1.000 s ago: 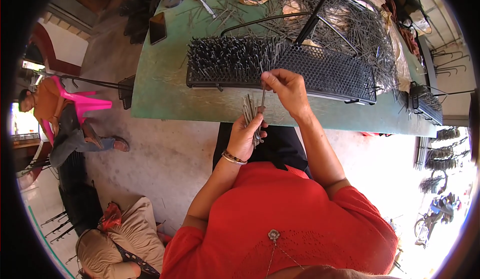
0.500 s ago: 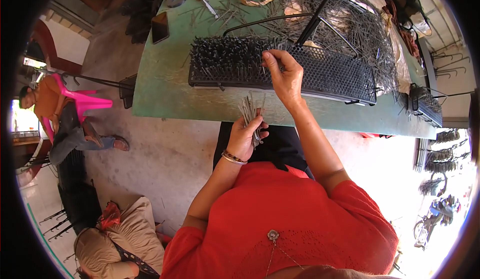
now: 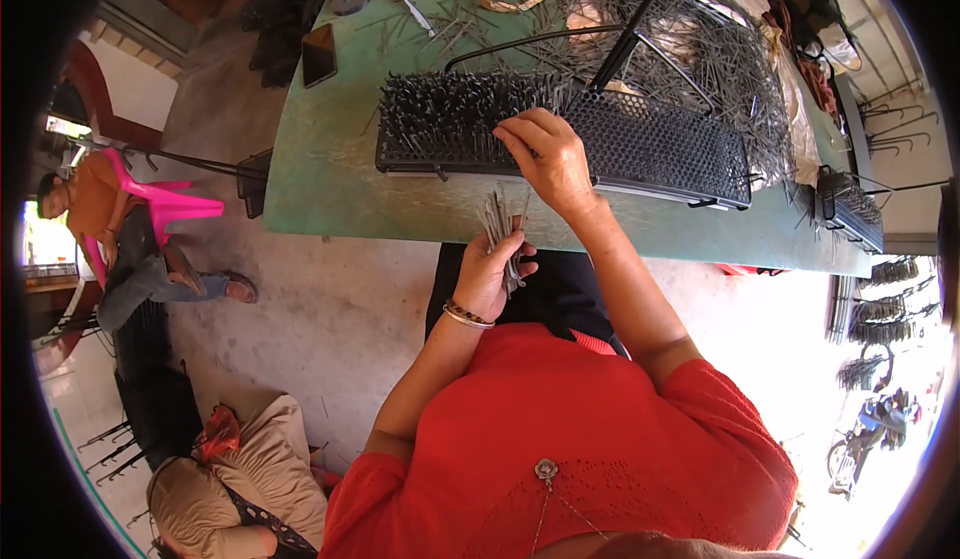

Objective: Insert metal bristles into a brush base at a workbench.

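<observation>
My left hand is closed round a bundle of thin grey metal strips, which stand up from the fist just in front of the table edge. Above it, the thumb and fingers of my right hand are pinched together at the near side of a long black perforated rack. Whatever may be in that pinch is too small to make out. Dark thin pieces stand densely upright in the rack's left part. Toward the right, its holes show bare. Part of the rack is hidden behind my right hand.
The rack lies on a green table. A heap of loose thin pieces is behind it, and a black rod rises from its frame. A phone lies at the table's left. One person sits by a pink chair; another is lower left.
My right hand has moved left along the rack, its fingertips now closer to the standing pieces. My left hand with the metal strips has stayed in place.
</observation>
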{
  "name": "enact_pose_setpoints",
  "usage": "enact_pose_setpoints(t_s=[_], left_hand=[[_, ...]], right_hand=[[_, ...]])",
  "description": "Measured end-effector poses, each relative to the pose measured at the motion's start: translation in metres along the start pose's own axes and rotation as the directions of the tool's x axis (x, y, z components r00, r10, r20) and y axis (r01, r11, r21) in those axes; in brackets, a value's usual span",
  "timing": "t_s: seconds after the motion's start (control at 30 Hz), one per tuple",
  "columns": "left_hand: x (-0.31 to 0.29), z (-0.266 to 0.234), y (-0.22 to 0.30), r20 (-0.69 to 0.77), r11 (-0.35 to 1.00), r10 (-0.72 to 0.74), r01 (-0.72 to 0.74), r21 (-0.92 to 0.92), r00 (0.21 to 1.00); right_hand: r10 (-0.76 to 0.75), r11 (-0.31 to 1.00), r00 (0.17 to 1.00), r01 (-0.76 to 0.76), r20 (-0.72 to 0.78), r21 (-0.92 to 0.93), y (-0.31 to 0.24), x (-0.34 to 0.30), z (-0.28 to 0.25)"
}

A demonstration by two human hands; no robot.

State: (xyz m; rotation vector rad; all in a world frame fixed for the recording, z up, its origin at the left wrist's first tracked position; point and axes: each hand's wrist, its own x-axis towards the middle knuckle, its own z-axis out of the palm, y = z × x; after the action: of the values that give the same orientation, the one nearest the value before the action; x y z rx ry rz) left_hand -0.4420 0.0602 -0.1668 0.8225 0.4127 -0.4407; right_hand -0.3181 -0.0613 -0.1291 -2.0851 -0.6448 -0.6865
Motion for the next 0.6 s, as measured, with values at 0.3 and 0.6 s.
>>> enact_pose_setpoints(t_s=[0.3, 0.6], left_hand=[[-0.001, 0.000, 0.002, 0.006, 0.999, 0.009, -0.009, -0.035, 1.000], [-0.001, 0.005, 0.006, 0.013, 0.984, 0.143, -0.140, -0.110, 0.990]], right_hand=[[-0.002, 0.998, 0.999, 0.006, 0.047, -0.068, -0.005, -0.002, 0.000], [0.425, 0.856, 0.835, -0.496, 0.351, 0.144, -0.025, -0.023, -0.025]])
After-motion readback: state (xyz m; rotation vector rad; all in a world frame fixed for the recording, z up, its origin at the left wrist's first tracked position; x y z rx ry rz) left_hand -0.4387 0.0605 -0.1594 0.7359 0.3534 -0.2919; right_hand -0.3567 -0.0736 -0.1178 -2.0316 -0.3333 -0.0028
